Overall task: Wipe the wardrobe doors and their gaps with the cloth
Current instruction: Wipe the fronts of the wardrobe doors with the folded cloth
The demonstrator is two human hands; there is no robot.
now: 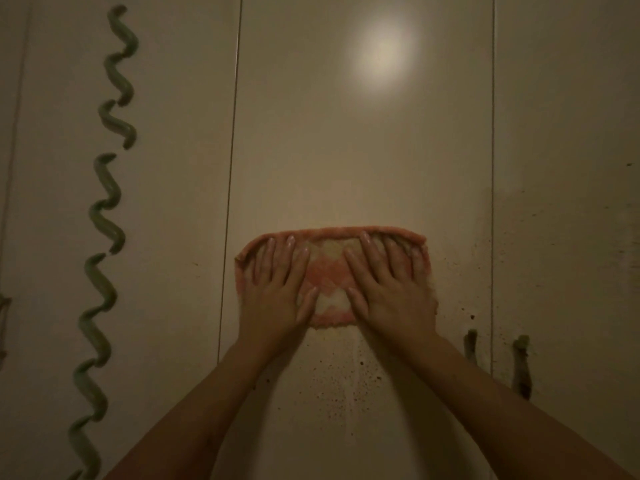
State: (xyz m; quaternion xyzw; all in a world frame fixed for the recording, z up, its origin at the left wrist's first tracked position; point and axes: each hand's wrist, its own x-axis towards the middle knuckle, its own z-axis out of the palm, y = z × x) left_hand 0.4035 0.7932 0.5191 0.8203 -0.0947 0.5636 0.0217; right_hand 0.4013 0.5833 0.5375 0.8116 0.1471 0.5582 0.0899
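Cloth, 1: pink-orange border, pale checks, folded to a rectangle, lying flat against the lower part of the middle door
Hands, 2: left hand and right hand side by side on the cloth, fingers straight and spread, pressing, grasping nothing
Door panels, 3
Gaps, 2: thin, dark
Green wavy strip, 1, on the left door
Dark specks below the cloth, uncounted
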